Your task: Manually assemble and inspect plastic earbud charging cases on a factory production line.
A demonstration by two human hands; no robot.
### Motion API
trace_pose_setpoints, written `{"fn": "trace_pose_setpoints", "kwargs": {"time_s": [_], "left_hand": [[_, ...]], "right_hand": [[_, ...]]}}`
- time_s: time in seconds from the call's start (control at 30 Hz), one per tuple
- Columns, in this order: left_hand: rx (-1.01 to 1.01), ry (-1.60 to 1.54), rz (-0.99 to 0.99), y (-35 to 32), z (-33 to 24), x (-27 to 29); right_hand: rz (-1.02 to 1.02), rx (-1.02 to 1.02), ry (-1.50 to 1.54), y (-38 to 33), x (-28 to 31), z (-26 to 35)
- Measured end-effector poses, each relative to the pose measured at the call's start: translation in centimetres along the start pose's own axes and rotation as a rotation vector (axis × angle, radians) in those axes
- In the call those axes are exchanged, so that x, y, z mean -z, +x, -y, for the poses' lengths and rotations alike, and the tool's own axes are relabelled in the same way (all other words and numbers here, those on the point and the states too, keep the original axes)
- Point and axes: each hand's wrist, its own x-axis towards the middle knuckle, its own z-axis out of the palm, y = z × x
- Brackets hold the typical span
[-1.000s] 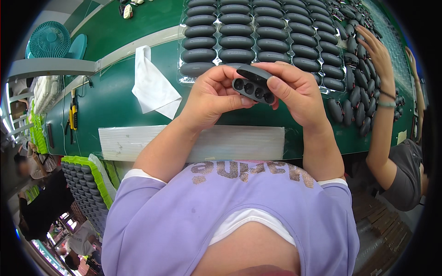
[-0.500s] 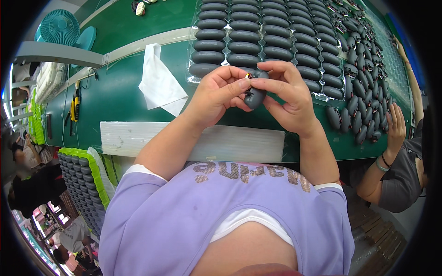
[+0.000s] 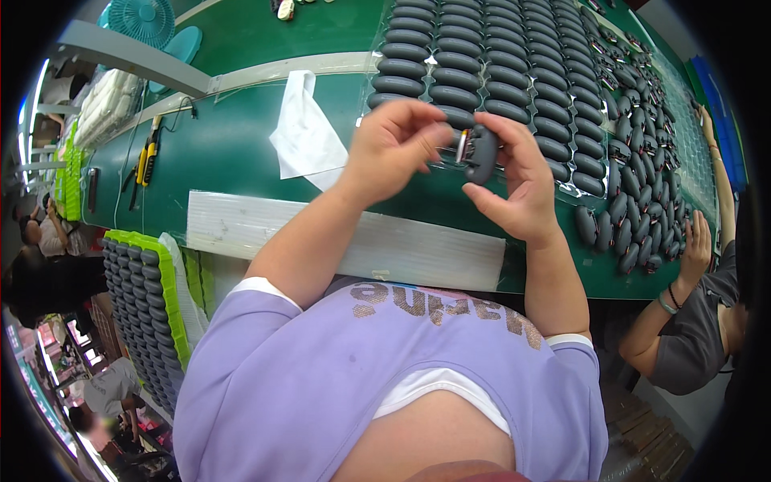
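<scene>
Dark grey case [image 3: 483,154], small and rounded, held above the green tabletop [image 3: 241,161] in front of the wearer's chest; its left-facing edge showed a pale strip with touches of yellow and red; any marking on it was too small to tell. Lettering [image 3: 442,307] in brown glitter crossed the lilac shirt [image 3: 321,361], upside down in this view and partly lost in folds. Of the two hands, the right hand [image 3: 520,181] gripped the case from its right side, fingers at the upper end and thumb near the lower end; the left hand [image 3: 395,151] was raised just beside it, fingers bent, thumb and forefinger narrowly spaced and blurred; whether these pinched anything small could not be told. Both forearms rose from the lower edge, elbows bent, converging on the case; beyond lay rows of similar cases [image 3: 504,90]; a white cloth [image 3: 307,132] lay to the left, a loose heap of cases [image 3: 641,181] to the right.
</scene>
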Motion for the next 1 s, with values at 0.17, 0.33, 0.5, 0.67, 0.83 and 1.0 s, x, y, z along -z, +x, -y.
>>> {"fn": "trace_pose_setpoints", "kwargs": {"time_s": [0.17, 0.33, 0.5, 0.67, 0.83, 1.0], "left_hand": [[-0.311, 0.868, -0.277, 2.7, -1.1, 4.6], [-0.066, 1.483, 0.070, 5.7, -4.9, 4.1], [-0.124, 1.821, 0.567, 8.7, -6.0, 3.0], [-0.248, 1.927, 0.729, 9.1, -6.4, 2.3], [-0.176, 1.948, 0.763, 9.4, -6.5, 2.0], [-0.249, 2.059, 0.807, 9.6, -5.8, 1.3]], "right_hand": [[-0.096, -0.084, 0.230, 0.2, 0.0, -0.4], [-0.093, -0.059, 0.148, 0.3, 0.2, -0.2], [-0.103, -0.048, 0.148, 0.4, 0.5, -0.8], [-0.116, -0.045, 0.136, 0.2, 0.6, -1.2], [-0.047, -0.094, 0.095, 0.1, 0.8, -1.0], [-0.061, -0.086, 0.089, 0.1, 0.8, -1.2]]}}
